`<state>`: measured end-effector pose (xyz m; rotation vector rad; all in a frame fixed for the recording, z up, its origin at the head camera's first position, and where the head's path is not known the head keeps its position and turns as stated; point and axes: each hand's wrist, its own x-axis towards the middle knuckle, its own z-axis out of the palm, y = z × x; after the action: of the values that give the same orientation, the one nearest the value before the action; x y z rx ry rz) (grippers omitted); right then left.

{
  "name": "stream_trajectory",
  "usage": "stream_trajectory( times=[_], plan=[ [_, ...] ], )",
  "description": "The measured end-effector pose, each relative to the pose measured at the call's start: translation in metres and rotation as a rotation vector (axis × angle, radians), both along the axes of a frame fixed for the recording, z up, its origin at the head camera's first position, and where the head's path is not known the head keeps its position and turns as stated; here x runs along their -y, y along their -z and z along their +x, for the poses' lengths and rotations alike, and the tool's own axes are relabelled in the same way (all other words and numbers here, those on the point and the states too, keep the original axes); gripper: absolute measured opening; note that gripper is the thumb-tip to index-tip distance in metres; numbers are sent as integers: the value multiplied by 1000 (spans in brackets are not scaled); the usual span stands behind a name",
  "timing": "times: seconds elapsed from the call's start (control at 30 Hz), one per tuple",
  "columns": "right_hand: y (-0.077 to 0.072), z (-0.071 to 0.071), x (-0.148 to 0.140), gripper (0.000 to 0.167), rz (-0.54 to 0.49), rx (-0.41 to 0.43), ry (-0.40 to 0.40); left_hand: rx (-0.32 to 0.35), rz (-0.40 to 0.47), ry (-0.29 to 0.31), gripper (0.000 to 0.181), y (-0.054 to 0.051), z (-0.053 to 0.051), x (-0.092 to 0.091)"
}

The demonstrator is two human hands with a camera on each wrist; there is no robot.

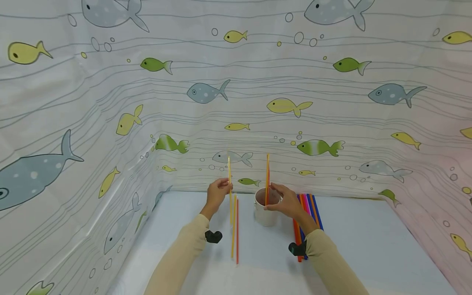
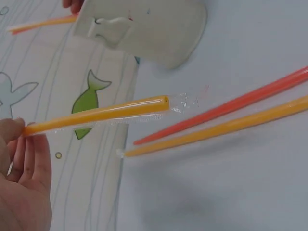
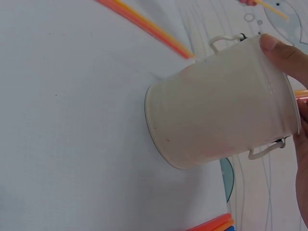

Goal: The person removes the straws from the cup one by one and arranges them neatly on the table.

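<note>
My left hand [image 1: 218, 193] pinches an orange-yellow drinking straw [image 2: 110, 110] in a clear wrapper, holding it near upright above the table. Below it lie an orange-yellow straw [image 2: 216, 126] and a red straw [image 2: 231, 107], side by side. A small white metal bucket [image 3: 211, 106] with little side handles stands upright to their right. My right hand [image 1: 289, 200] grips the bucket near its rim, thumb on the outer wall and fingers at the far side. Inside the bucket an orange and a red straw [image 1: 267, 172] stand up beside those fingers; whether the fingers touch them, I cannot tell.
Several thicker coloured straws [image 1: 319, 213], red, orange, pink and blue, lie in a bunch right of the bucket, partly under my right forearm. The white table [image 1: 368, 237] meets a fish-patterned cloth wall [image 1: 206, 139] at the back and sides.
</note>
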<state>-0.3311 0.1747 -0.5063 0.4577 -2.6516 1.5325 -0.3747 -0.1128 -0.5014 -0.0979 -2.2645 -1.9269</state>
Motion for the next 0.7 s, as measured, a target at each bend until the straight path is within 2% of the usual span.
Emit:
stream_trajectory(
  times=[0.47,0.7],
  plan=[
    [-1,0,0,96,8,5,6,83,-2,25,30,50,19,15],
    [-1,0,1,96,-1,20,9,109,-23,24,30,68,28,17]
  ],
)
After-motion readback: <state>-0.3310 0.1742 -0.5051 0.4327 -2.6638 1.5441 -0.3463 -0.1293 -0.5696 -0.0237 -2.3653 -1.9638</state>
